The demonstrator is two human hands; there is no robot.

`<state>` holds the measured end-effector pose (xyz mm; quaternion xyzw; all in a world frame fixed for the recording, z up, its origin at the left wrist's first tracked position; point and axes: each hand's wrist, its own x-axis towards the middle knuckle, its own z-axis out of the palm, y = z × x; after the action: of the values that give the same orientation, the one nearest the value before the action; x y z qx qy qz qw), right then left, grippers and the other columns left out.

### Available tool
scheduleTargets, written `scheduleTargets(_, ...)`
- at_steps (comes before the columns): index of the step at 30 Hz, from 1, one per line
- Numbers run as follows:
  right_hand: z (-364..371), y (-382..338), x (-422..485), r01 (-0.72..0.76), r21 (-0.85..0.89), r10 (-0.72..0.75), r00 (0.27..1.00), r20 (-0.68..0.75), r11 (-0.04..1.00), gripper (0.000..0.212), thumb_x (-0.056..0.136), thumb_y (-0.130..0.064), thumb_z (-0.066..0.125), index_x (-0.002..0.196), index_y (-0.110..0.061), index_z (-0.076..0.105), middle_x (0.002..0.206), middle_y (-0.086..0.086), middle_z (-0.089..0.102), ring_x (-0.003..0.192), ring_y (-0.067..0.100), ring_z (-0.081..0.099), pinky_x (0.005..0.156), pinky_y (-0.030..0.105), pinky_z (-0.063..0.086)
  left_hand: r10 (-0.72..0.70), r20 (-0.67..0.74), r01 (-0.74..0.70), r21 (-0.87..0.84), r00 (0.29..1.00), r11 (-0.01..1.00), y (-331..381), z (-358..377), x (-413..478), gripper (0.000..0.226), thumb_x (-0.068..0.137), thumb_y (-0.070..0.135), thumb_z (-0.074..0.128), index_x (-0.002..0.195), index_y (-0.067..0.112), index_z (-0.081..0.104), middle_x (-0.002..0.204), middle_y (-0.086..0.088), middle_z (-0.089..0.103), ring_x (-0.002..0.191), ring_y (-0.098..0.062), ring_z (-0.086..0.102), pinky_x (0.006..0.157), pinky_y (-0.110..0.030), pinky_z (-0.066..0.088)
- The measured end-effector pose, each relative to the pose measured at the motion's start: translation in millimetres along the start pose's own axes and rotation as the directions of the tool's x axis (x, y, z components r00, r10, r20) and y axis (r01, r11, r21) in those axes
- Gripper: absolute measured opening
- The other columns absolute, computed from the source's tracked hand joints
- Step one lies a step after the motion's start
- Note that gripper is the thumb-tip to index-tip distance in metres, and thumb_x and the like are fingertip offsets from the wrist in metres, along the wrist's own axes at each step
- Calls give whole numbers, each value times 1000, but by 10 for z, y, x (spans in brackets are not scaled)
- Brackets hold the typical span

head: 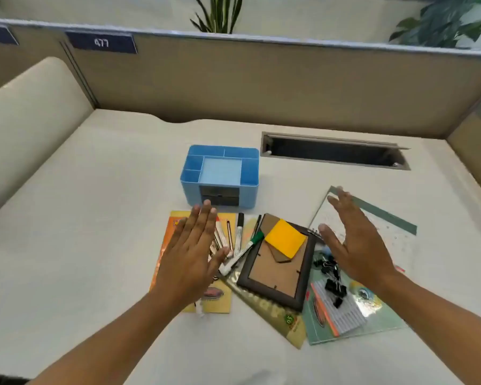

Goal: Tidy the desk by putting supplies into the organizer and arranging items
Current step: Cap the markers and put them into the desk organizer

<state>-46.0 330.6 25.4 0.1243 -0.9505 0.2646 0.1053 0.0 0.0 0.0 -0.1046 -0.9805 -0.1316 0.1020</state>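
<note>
Left hand [190,254] fingers straight, together, half hiding pens [223,237] on orange card [169,240]; right hand [358,243] fingers spread, covering notebook [389,245].

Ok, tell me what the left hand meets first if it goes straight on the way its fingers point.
Most likely the blue organizer, at its dark front; the left hand hangs open just short of it. Its height above the desk is unclear.

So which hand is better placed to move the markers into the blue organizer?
Left, probably. The left hand is open beside the markers, just in front of the organizer; the right hand is off over the binder clips.
</note>
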Motion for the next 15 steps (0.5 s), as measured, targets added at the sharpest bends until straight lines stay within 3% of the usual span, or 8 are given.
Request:
scheduleTargets(5,324,134,-596,-177,40,173,981,84,983,66,93,-53,43,150,-24,32,161,-10,20,149,9,14,119,37,22,-188,97,197,-98,977,975,-97,299,-568,77,96,63,23,155,19,2,164,5,-5,150,-9,-7,120,-25,-4)
scheduleTargets(10,517,266,-913,-201,-76,211,962,175,977,70,94,-56,38,154,-25,24,163,-7,16,150,7,7,121,40,20,-325,163,346,-122,932,930,-234,485,-831,87,89,74,11,155,20,0,163,6,-5,150,-9,-8,122,-35,8)
scheduleTargets(15,574,320,-1030,-229,-159,262,935,237,960,72,92,-62,32,155,-26,22,163,-11,6,149,6,0,119,35,14,-403,218,439,-157,889,885,-297,609,-986,88,86,74,15,155,21,-1,163,8,-4,147,-1,-14,122,-33,5)
